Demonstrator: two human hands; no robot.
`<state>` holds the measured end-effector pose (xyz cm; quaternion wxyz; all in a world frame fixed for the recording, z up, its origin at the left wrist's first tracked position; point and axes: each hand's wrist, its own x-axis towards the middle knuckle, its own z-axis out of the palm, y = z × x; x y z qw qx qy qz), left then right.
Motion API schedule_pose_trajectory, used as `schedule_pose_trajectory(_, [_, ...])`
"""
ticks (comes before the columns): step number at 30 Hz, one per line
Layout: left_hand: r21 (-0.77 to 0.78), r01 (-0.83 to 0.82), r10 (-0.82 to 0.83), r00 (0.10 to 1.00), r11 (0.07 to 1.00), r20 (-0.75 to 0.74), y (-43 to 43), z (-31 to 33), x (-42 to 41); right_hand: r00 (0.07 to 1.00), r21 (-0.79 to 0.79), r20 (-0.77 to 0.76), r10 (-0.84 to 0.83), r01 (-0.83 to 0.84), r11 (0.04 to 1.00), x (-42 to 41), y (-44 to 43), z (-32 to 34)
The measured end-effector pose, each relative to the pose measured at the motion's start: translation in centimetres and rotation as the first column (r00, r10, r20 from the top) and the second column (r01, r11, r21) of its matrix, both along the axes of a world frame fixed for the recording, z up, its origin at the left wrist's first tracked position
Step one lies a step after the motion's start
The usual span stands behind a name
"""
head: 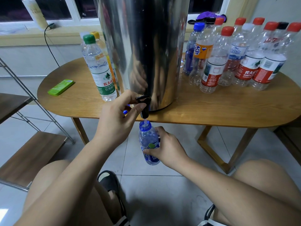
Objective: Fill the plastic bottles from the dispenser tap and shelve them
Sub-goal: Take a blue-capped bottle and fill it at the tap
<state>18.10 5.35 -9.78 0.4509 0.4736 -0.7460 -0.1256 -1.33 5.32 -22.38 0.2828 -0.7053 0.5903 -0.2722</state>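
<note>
**Blue bottle filling under the tap**

The steel dispenser [143, 46] stands on the wooden table [211, 110], near its front edge. Its black tap [144, 105] juts from the bottom of the drum and overhangs the table edge. The left hand [117, 115] has its fingers and thumb curled round the tap, pinching it. A thin stream runs from the spout straight down.

Directly below the dispenser's tap, lower than the tabletop, the right hand [166, 147] grips 1 uncapped blue bottle [147, 137] round its body, roughly upright, with the mouth just under the spout and the stream falling into it.

To the left of the dispenser a green-capped bottle [99, 69] stands on the table, holding clear water, with a yellow-capped bottle [96, 35] close behind it. Farther left of the dispenser lies a flat green box [61, 87]. To the right of the dispenser a cluster of capped bottles [236, 54] stands together, most with red caps. A shelf rack [32, 154] with wooden boards sits on the floor, well to the left of the dispenser.
</note>
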Motion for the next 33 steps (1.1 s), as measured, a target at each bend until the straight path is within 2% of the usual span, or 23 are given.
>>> schedule_pose_trajectory(33, [0.016,0.003,-0.003,1.000,1.000,0.004,0.20,0.23,-0.03,1.000,0.011,-0.002,-0.001,0.001,1.000,-0.09,0.09,0.29])
